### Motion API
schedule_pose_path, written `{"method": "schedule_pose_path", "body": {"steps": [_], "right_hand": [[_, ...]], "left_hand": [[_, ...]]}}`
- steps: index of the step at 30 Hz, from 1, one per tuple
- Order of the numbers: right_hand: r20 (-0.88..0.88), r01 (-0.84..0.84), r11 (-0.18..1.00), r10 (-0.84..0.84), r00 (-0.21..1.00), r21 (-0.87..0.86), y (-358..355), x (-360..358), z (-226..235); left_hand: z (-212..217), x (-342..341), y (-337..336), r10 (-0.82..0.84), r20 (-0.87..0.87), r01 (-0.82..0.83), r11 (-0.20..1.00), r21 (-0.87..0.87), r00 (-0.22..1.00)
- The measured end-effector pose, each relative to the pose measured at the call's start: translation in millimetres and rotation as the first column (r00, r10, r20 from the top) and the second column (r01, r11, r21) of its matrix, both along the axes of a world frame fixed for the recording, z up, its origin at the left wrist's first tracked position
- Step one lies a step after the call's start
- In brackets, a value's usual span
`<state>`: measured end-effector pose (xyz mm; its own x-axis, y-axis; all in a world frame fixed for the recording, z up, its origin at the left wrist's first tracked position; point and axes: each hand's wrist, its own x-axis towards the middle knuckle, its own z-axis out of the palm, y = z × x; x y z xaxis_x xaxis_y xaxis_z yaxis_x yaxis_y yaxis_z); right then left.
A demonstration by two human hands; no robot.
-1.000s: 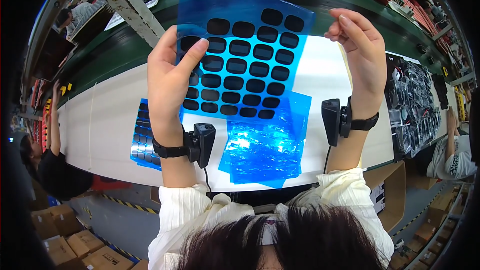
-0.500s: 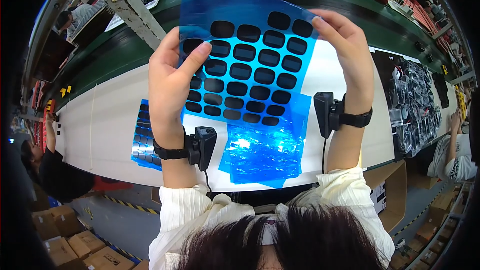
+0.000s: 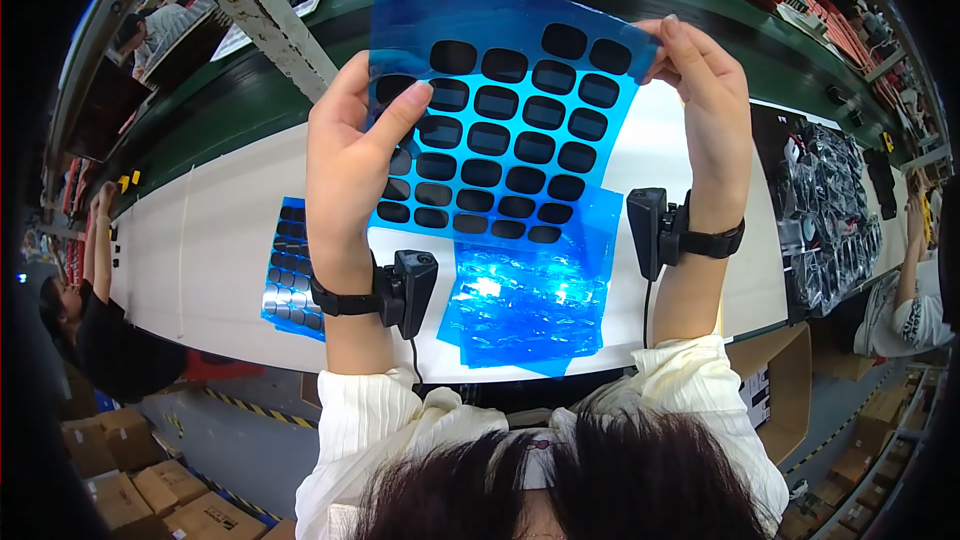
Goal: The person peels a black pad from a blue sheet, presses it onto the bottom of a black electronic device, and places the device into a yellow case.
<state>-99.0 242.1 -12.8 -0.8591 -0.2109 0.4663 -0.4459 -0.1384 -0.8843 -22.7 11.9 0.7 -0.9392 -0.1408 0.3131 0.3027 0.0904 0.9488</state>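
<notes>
A blue film sheet (image 3: 480, 2) carrying rows of dark rounded-rectangle pieces is held up between my hands. My left hand (image 3: 355, 145) grips its left edge, the thumb lying over the front and the fingers behind. At the upper right corner, my right hand (image 3: 705, 80) pinches the sheet between thumb and fingers. Below it, a pile of shiny blue film (image 3: 525, 310) lies on the white work surface. Beside my left forearm rests another blue sheet with dark pieces (image 3: 290, 275), partly hidden by the arm.
Many clear-bagged dark parts (image 3: 825, 205) cover the table's right side. A green conveyor (image 3: 270, 105) runs along the far edge. An open cardboard box (image 3: 785, 390) stands below the table at right. Other people (image 3: 90, 330) work at both ends.
The sheet and my left hand have shifted slightly right. My right hand's fingers have changed their hold on the corner. The person at far left has raised their arms.
</notes>
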Motion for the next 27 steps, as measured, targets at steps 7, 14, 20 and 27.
{"method": "schedule_pose_path", "body": {"steps": [7,14,20,27], "right_hand": [[0.026,-0.027,0.998,0.026,0.999,0.053,-3.5,-0.5,0.1],[0.075,0.026,0.994,-0.034,0.997,0.106,-4.0,-2.9,-4.2],[0.114,0.018,0.997,-0.027,0.993,0.078,-1.8,-3.2,-3.9],[0.044,0.076,0.991,-0.081,0.996,0.111,-1.7,-2.3,-2.5]], "left_hand": [[-3.0,-1.7,-0.3,0.029,0.010,-0.029,0.999,-0.025,1.000],[-3.0,-1.0,0.5,0.062,0.047,-0.062,0.998,-0.015,0.997],[-3.9,-1.9,0.4,0.031,0.042,-0.030,1.000,-0.007,0.999],[-5.3,-1.8,1.8,-0.012,0.030,0.014,0.999,-0.048,0.999]]}}
